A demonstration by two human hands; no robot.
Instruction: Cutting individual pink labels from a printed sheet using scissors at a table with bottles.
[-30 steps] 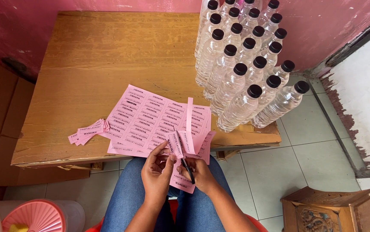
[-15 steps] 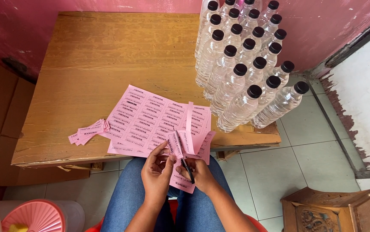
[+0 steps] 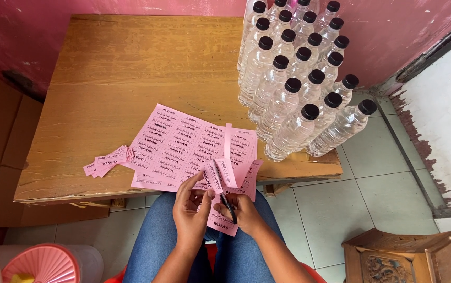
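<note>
From the head view, the left hand (image 3: 191,202) pinches a pink paper strip (image 3: 216,181) taut over the lap, just off the table (image 3: 131,68) edge, so the right hand (image 3: 243,212), closed around black scissors (image 3: 227,202), can cut it.

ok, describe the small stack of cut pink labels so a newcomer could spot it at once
Start at the wooden table and go to its front-left edge. Left of the big pink printed sheet lies the small stack of cut labels. Unlike the uncut sheet and the strips in the hands, it is a loose fan of short single slips.
</note>
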